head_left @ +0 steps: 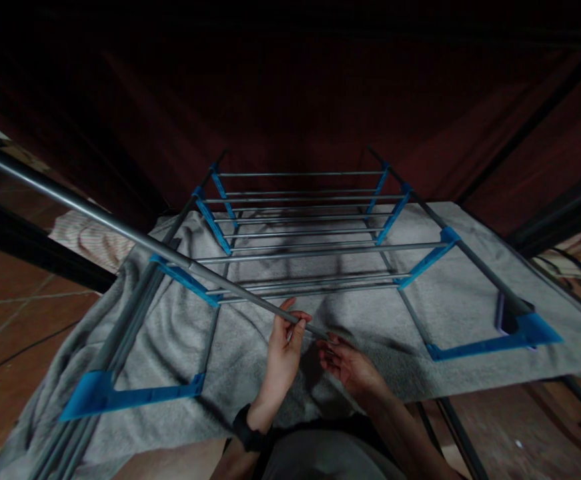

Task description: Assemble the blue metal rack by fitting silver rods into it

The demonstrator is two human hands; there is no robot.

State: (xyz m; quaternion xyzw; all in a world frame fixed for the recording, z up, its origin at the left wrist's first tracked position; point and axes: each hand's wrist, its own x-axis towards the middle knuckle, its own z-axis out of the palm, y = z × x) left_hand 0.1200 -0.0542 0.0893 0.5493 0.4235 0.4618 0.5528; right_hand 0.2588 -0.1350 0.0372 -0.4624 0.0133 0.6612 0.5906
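Observation:
My left hand (285, 347) is closed around a long grey metal rod (120, 227) near its lower end, pinching it between thumb and fingers. The rod runs up and away to the far left. My right hand (347, 363) sits just right of the rod's tip, palm up with fingers slightly curled and apart, touching or almost touching the end. Both hands hover over a grey towel (190, 340). A rack of grey rods with blue plastic connectors (310, 233) stands on the towel ahead of my hands.
Blue corner brackets lie at the near left (105, 393) and near right (510, 340) of the rack. Dark red cloth (295, 100) hangs behind. Tiled floor (15, 313) shows at left, dark frame bars at right.

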